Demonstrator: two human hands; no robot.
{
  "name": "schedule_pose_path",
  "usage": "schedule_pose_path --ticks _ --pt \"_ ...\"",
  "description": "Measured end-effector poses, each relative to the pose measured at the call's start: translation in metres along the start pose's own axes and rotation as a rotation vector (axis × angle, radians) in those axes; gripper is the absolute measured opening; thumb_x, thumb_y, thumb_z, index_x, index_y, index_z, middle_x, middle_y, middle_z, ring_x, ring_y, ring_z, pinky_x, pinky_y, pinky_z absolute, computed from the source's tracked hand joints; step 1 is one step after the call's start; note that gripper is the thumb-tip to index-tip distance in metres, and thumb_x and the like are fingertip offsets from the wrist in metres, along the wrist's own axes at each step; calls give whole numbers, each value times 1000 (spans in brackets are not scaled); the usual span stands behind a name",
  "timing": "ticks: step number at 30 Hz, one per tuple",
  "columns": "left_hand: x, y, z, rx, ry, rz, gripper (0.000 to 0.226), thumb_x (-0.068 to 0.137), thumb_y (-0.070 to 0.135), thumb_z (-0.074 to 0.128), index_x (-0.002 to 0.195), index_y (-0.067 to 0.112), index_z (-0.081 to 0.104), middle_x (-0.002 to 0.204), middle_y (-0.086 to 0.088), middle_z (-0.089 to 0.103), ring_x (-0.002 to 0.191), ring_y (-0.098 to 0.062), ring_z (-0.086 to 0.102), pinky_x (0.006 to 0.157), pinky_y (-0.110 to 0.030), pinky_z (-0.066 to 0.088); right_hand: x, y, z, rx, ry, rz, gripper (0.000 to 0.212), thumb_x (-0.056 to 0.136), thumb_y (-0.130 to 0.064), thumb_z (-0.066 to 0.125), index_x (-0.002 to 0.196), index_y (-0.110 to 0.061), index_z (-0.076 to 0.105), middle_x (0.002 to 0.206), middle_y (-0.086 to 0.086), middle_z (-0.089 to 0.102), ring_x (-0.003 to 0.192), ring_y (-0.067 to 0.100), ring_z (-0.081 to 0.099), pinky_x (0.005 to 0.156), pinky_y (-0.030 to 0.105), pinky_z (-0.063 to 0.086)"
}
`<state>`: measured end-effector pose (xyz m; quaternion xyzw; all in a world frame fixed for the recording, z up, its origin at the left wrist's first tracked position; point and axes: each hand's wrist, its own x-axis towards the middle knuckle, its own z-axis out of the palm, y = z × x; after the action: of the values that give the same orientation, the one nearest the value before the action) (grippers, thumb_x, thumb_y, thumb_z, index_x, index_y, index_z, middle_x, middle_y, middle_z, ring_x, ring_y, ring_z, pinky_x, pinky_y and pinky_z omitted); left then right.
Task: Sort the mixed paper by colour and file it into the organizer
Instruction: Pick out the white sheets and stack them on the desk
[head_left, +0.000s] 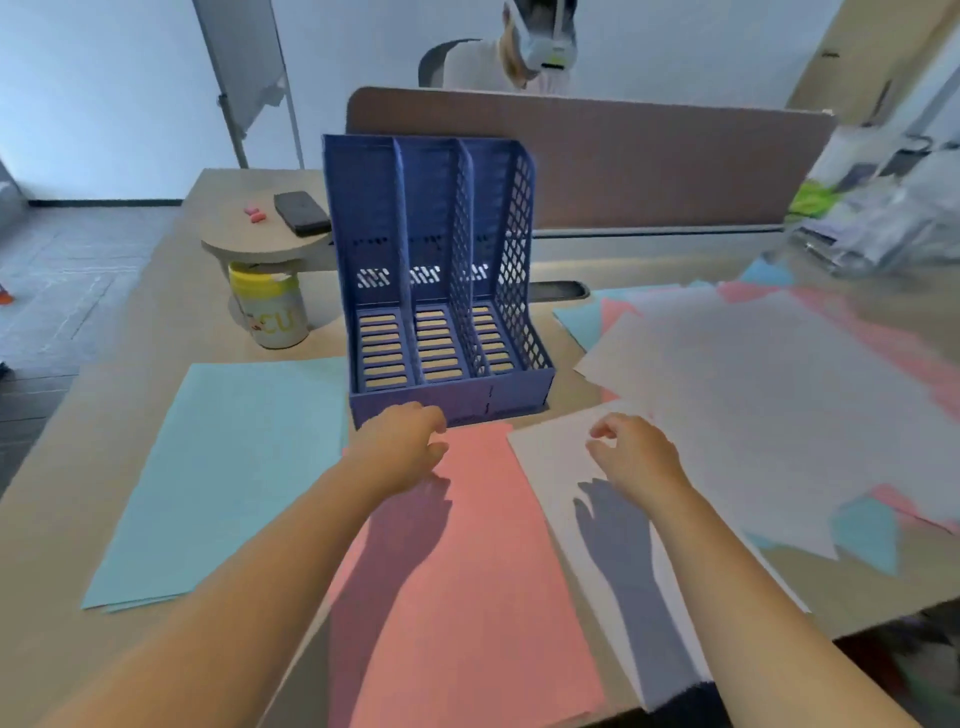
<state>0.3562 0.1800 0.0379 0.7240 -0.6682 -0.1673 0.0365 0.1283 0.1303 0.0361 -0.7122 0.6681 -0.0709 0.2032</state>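
Beige desk (130, 441) fills most of the view, with a grey divider panel (597, 156) behind it and another person seated beyond. Three sorted stacks lie near the front edge: blue stack (223, 467) at left, pink stack (467, 571) in the middle, white stack (561, 478) to the right. Further right sprawls the mixed pile (753, 389), white sheets overlapping pink and blue ones.

Both hands hover apart, holding nothing. The left hand (402, 447) hangs over the pink stack's top edge with fingers loosely curled, and the right hand (631, 449) does the same over the white stack.

The pink and white stacks overhang the desk's front edge — a careless sweep of either forearm could likely slide sheets off. Lifting a whole stack one-handed might fan it and remix colours.

The blue organizer (441, 322) stands just behind the pink stack; all three of its compartments are empty — nothing is filed yet.
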Motion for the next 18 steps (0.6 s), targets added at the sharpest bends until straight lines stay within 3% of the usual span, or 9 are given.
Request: schedule_pose_path --ticks 10,18 --pt "57 182 61 -30 -39 42 33 95 27 46 125 14 53 132 -5 53 120 -24 50 101 -33 40 33 193 -77 22 -39 97 34 94 -25 47 124 -11 53 131 9 52 120 27 49 100 36 39" --pt "118 252 90 -38 -72 45 34 95 29 47 126 15 53 131 -4 54 120 -22 50 100 -32 41 78 264 -89 67 -96 167 35 94 -24 48 125 -8 51 132 11 50 122 28 47 102 38 38"
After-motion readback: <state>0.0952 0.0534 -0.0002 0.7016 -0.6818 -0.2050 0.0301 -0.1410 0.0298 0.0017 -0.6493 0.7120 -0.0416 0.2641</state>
